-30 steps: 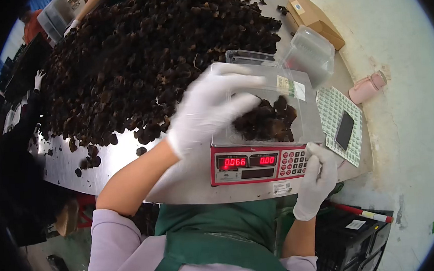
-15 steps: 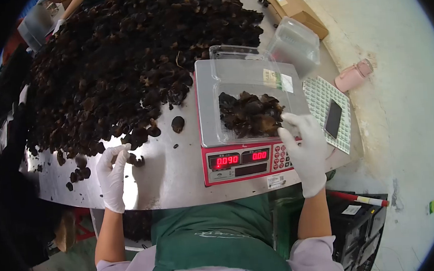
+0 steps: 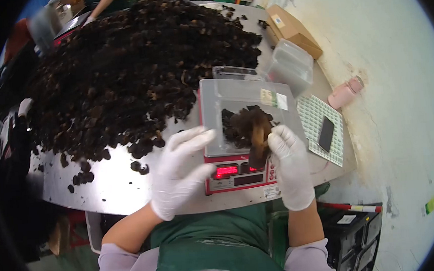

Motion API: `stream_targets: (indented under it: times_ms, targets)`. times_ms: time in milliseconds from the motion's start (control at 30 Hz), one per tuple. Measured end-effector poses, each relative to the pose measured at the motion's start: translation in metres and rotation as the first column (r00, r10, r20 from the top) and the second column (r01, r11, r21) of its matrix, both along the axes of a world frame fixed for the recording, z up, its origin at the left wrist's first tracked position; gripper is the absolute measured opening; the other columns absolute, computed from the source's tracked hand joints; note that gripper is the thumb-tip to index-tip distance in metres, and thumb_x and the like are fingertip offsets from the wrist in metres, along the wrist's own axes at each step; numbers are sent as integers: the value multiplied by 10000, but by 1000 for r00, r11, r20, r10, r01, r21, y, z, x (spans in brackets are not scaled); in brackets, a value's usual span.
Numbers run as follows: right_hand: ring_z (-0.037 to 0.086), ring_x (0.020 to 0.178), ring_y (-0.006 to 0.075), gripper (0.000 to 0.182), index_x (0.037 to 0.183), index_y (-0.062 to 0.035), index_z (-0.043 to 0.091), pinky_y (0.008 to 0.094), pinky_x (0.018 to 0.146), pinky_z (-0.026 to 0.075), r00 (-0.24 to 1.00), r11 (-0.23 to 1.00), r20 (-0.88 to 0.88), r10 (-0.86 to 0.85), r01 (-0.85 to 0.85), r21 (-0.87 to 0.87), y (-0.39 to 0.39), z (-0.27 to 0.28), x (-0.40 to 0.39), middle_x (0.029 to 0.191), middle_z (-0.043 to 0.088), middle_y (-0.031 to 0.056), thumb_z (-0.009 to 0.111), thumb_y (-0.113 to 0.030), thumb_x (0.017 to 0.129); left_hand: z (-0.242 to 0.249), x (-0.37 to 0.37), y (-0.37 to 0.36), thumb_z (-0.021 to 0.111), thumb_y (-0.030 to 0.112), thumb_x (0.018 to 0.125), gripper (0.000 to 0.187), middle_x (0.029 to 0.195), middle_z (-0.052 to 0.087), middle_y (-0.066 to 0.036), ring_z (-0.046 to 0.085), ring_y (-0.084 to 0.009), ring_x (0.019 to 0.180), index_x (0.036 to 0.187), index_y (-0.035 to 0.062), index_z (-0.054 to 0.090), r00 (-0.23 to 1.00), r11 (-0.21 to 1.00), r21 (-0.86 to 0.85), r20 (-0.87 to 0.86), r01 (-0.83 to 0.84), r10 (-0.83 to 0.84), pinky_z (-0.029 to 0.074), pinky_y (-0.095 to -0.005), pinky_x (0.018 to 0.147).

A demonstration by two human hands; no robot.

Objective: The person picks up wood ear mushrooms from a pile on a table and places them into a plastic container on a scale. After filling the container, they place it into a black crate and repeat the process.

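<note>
My right hand [image 3: 290, 163], in a white glove, pinches a large piece of dark brown wood ear mushroom [image 3: 259, 137] and holds it above the front of the scale [image 3: 214, 172]. More mushroom pieces [image 3: 231, 127] lie in a clear plastic box [image 3: 221, 148] on the scale's plate. My left hand [image 3: 181, 170], also gloved, hovers left of the scale with thumb and fingers apart and nothing between them. Red digits glow on the display, partly blurred; the raised piece covers part of the panel.
A big heap of wood ear mushrooms [image 3: 122, 76] covers the table's left and back. Beyond the scale stand stacked clear boxes [image 3: 292, 64] and a cardboard box [image 3: 295, 32]. A phone [image 3: 326, 134] lies on a patterned sheet [image 3: 306, 109] near a pink bottle [image 3: 346, 92]. Another person's arm [image 3: 103, 3] reaches in at the back.
My right hand has taken hold of a mushroom piece and lifted it toward me. My left hand has moved right, from the heap's edge to beside the scale, and opened. The view has shifted slightly.
</note>
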State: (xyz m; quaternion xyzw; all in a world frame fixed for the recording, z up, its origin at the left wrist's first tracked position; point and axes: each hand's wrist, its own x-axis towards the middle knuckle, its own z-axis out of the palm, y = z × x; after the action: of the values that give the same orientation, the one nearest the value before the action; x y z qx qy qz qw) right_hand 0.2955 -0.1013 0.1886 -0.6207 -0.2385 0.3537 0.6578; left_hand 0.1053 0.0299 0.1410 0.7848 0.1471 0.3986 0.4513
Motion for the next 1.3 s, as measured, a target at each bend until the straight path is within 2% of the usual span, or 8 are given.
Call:
stream_targets:
  times_ms: [167, 233, 300, 433, 500, 633, 933, 1300]
  targets:
    - [522, 804, 23, 94, 998, -70, 626, 201, 731, 444, 948, 972, -239, 208, -174, 157, 17, -32, -41, 879, 608, -63, 604, -155, 1030, 0, 11, -13, 811, 143, 824, 767, 1537, 429, -147, 444, -285, 1389, 1500, 72, 456, 995, 995, 17, -21, 101, -101, 409, -387, 1115]
    - [539, 804, 29, 105, 1007, -65, 625, 209, 731, 459, 944, 971, -232, 236, -218, 101, 21, -37, -52, 891, 621, -49, 607, -166, 1031, -17, 4, -17, 743, 106, 907, 659, 1523, 438, -115, 473, -225, 1353, 1494, 44, 449, 960, 720, -635, 200, 280, -196, 431, -378, 1095]
    - [554, 784, 35, 133, 995, -47, 629, 229, 717, 480, 947, 957, -142, 290, -286, 47, 23, -51, -54, 897, 626, -38, 627, -177, 1019, -35, -10, -10, 676, 50, 954, 529, 1442, 525, -85, 545, -168, 1255, 1453, 38, 501, 977, 794, -569, 131, 213, -169, 463, -331, 1049]
    - [645, 754, 138, 134, 1002, -25, 655, 277, 682, 516, 773, 980, 613, 162, -197, -11, 30, -50, -58, 904, 672, 76, 715, -114, 922, -48, -33, -2, 682, 47, 955, 362, 1283, 646, -74, 594, -145, 1137, 1310, 11, 621, 993, 797, -592, 95, 118, -76, 456, -309, 1029]
    - [663, 744, 179, 148, 1045, -49, 685, 313, 670, 534, 687, 974, 711, 150, -225, 11, 31, -41, -55, 923, 680, 83, 715, -74, 902, -46, -39, 0, 646, 2, 913, 381, 1079, 590, -5, 539, -83, 967, 1292, 39, 652, 999, 868, -496, -43, -24, 3, 449, -240, 810]
    - [667, 735, 219, 216, 1092, -74, 704, 345, 649, 544, 562, 939, 812, 157, -340, 54, 38, -37, -59, 914, 670, 78, 716, -60, 877, -44, -49, 0, 633, -20, 854, 344, 1013, 595, -20, 549, -112, 894, 1194, 12, 677, 989, 952, -308, -143, -4, -42, 454, -268, 759]
    - [626, 678, 192, 273, 1096, -84, 671, 324, 550, 519, -80, 898, 963, 258, -349, -270, 36, -32, -56, 795, 558, 48, 650, -90, 824, -35, -52, 0, 638, -5, 821, 319, 917, 600, -54, 585, -161, 848, 1136, 2, 688, 983, 945, -328, -168, 13, -71, 486, -285, 761]
    - [597, 616, 181, 118, 952, -96, 621, 324, 505, 493, -147, 890, 960, 240, -361, -278, 34, -32, -56, 764, 502, 51, 634, -96, 835, -31, -48, 0, 608, -28, 778, 343, 908, 632, -67, 602, -172, 843, 1107, -6, 705, 963, 952, -305, -256, 6, -88, 493, -292, 775]
